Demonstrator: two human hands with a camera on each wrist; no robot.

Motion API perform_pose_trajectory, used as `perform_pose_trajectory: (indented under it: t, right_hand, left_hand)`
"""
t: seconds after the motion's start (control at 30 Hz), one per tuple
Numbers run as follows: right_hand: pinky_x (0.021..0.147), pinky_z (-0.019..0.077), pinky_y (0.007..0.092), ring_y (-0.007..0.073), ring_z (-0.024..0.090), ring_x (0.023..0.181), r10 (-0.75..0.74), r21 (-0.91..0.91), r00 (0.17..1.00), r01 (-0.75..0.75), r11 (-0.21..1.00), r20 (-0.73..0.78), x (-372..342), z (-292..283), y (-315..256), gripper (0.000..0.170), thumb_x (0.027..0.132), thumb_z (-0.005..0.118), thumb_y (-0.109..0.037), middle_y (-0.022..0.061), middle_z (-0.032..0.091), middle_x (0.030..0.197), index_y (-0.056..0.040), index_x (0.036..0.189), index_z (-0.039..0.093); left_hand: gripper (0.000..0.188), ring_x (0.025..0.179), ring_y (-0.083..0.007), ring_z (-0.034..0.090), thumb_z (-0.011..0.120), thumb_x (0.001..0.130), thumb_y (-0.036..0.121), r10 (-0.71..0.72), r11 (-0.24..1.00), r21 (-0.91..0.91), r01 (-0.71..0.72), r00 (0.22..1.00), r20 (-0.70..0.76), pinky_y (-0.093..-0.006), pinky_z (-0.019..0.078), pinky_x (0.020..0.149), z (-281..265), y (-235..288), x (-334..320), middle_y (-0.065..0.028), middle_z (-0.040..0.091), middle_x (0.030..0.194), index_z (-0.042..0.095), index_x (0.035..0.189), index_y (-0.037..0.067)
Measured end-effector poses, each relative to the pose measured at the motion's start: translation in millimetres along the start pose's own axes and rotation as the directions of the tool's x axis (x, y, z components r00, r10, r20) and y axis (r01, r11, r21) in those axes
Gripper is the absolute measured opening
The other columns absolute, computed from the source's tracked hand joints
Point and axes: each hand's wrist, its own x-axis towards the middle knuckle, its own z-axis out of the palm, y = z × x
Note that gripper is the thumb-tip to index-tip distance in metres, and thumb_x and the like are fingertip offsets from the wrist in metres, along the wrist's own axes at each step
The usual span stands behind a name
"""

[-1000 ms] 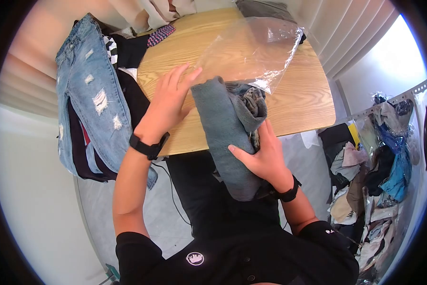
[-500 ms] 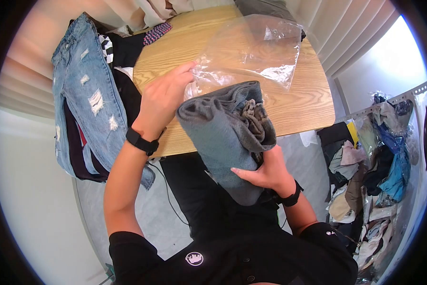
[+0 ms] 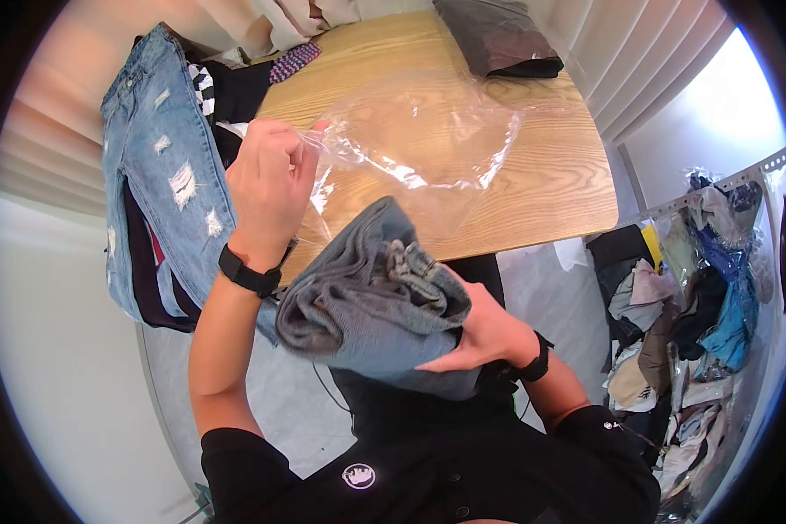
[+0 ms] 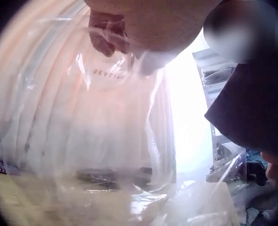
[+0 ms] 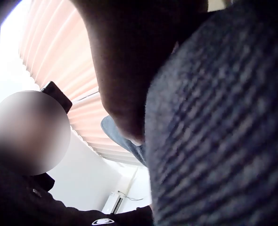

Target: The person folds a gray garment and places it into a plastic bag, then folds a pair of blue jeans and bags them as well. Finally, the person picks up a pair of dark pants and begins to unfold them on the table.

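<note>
In the head view a folded blue-grey denim bundle (image 3: 367, 306) is held in front of the body by my right hand (image 3: 489, 332), thumb on its near face and fingers behind it. My left hand (image 3: 270, 179) pinches the edge of a clear plastic bag (image 3: 428, 140), which spreads over the table to the right. The left wrist view shows the bag (image 4: 82, 117) hanging from the left fingers, with printed letters near its edge. In the right wrist view the denim (image 5: 219, 132) fills the right side, close to the camera.
Light blue ripped jeans (image 3: 179, 175) and dark clothes hang over the left side of the wooden table (image 3: 559, 183). A dark folded garment (image 3: 502, 39) lies at the back right. A rack of bagged clothes (image 3: 716, 288) stands at the right.
The left hand has taken hold of the bag and drawn it leftward, uncovering the dark folded garment. The right hand has tilted the denim bundle and brought it lower and to the left.
</note>
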Motion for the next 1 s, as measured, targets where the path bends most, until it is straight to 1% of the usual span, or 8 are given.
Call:
perform_pose_trajectory:
  t: [0.07,0.3,0.53,0.6,0.63,0.7,0.9,1.0]
  right_hand:
    - [0.068,0.0501,0.0368,0.035,0.056,0.084,0.018,0.05,0.993,-0.024,0.998,0.116,-1.0,3.1,-3.1,0.077,0.065,0.083,-0.039,0.0165,0.049,0.105,-0.005,0.126,0.051]
    - [0.075,0.0516,0.0376,0.037,0.057,0.095,0.033,-0.015,0.999,-0.032,0.999,0.034,3.6,13.7,-8.9,0.081,0.065,0.082,-0.037,0.0187,0.049,0.117,-0.0043,0.13,0.048]
    - [0.084,0.0509,0.0401,0.0397,0.056,0.104,0.051,0.011,0.999,-0.051,0.999,0.013,2.8,22.0,-14.7,0.079,0.067,0.081,-0.037,0.0198,0.048,0.123,-0.0031,0.13,0.048]
    - [0.087,0.0503,0.0406,0.0404,0.056,0.106,0.195,-0.075,0.981,-0.195,0.978,-0.007,0.8,19.5,-15.8,0.076,0.067,0.081,-0.036,0.0198,0.048,0.124,-0.0027,0.129,0.049]
    - [0.083,0.0507,0.0409,0.0399,0.057,0.101,0.135,-0.12,0.984,-0.149,0.982,-0.115,3.6,19.6,-14.2,0.071,0.067,0.081,-0.036,0.0205,0.05,0.116,-0.0008,0.122,0.053]
    - [0.08,0.0508,0.0412,0.0398,0.058,0.097,0.217,-0.136,0.963,-0.239,0.961,-0.157,3.4,16.8,-10.5,0.069,0.067,0.081,-0.036,0.0209,0.05,0.112,0.0004,0.119,0.053]
    - [0.067,0.0505,0.0427,0.0409,0.059,0.083,0.366,-0.202,0.899,-0.415,0.887,-0.241,11.7,11.8,-9.8,0.066,0.069,0.079,-0.038,0.0225,0.052,0.104,0.0035,0.113,0.051]
    - [0.062,0.0494,0.0431,0.0408,0.06,0.084,0.261,-0.219,0.901,-0.348,0.911,-0.346,16.9,14.6,-5.7,0.066,0.07,0.078,-0.038,0.0244,0.053,0.103,0.0032,0.113,0.051]
  left_hand:
    - [0.034,0.056,-0.0194,0.045,0.079,0.072,0.005,-0.034,0.999,0.022,0.034,0.999,0.029,-0.0296,0.0385,0.048,-4.2,4.3,3.1,-0.007,0.048,0.073,0.047,0.084,0.006]
    - [0.043,0.055,-0.0213,0.049,0.08,0.072,0.037,-0.065,0.997,0.056,0.056,0.983,0.17,-0.0301,0.0388,0.046,-30.8,31.1,22.3,-0.0043,0.047,0.067,0.05,0.076,0.006]
    - [0.033,0.064,-0.0225,0.056,0.08,0.073,0.019,-0.102,0.993,-0.039,0.113,0.969,0.226,-0.0306,0.0448,0.053,-42.3,36.0,27.8,-0.0059,0.055,0.076,0.054,0.086,0.004]
    - [0.03,0.079,-0.0252,0.06,0.073,0.075,0.001,-0.089,0.992,-0.07,0.106,0.973,0.211,-0.0312,0.049,0.062,-46.0,30.6,27.4,-0.0102,0.059,0.093,0.059,0.101,0.002]
    - [0.03,0.079,-0.0252,0.06,0.073,0.075,0.001,-0.091,0.992,-0.068,0.107,0.973,0.211,-0.0312,0.049,0.062,-49.2,28.1,26.5,-0.0102,0.059,0.093,0.059,0.101,0.002]
    - [0.047,0.092,-0.0281,0.059,0.067,0.071,-0.01,0.017,0.999,-0.053,-0.003,0.964,0.265,-0.0324,0.0502,0.071,-55.8,26.3,24.9,-0.0131,0.058,0.108,0.059,0.115,0.003]
    - [0.056,0.096,-0.0268,0.058,0.063,0.067,-0.008,0.12,0.984,-0.167,-0.059,0.916,0.383,-0.0334,0.0488,0.077,-62.0,63.2,20.3,-0.012,0.056,0.121,0.058,0.122,0.003]
    - [0.048,0.095,-0.0227,0.057,0.065,0.071,0.002,0.216,0.974,-0.166,-0.155,0.859,0.464,-0.0321,0.0465,0.076,-64.2,91.9,16.6,-0.0104,0.057,0.126,0.06,0.119,0.002]
